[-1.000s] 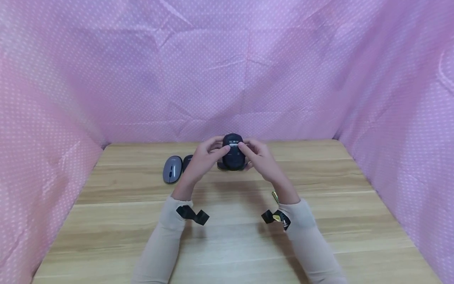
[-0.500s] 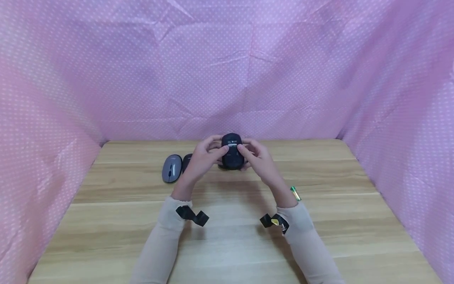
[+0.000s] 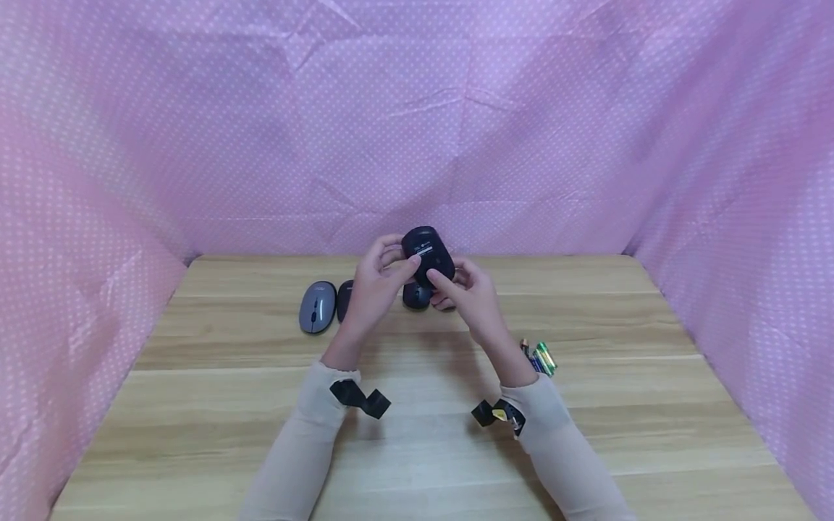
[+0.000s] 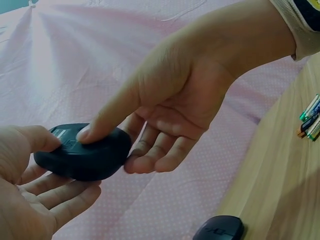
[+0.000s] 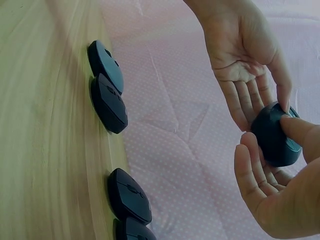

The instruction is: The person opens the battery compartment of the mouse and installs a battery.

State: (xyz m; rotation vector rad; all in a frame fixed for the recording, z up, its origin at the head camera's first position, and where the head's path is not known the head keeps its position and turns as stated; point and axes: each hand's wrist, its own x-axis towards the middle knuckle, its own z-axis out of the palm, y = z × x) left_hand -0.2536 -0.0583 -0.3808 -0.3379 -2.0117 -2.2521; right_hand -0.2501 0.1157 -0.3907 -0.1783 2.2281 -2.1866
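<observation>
A black computer mouse is held off the table between both hands, its labelled underside turned up toward me. My left hand grips its left side, with the thumb on the underside and the fingers beneath. From the right, my right hand pinches the lower right part, its thumb pressing the underside near the label in the left wrist view. The right wrist view shows the mouse between both sets of fingers. Its top side is mostly hidden.
A grey mouse and a dark mouse lie side by side at the left. Two more black mice, one of them nearer the left, rest behind the hands. Several batteries lie beside the right forearm. Pink dotted cloth surrounds the wooden table.
The held mouse has risen slightly and tilted, its top leaning left. My right hand has moved lower on it. A mouse below and more batteries have come into view.
</observation>
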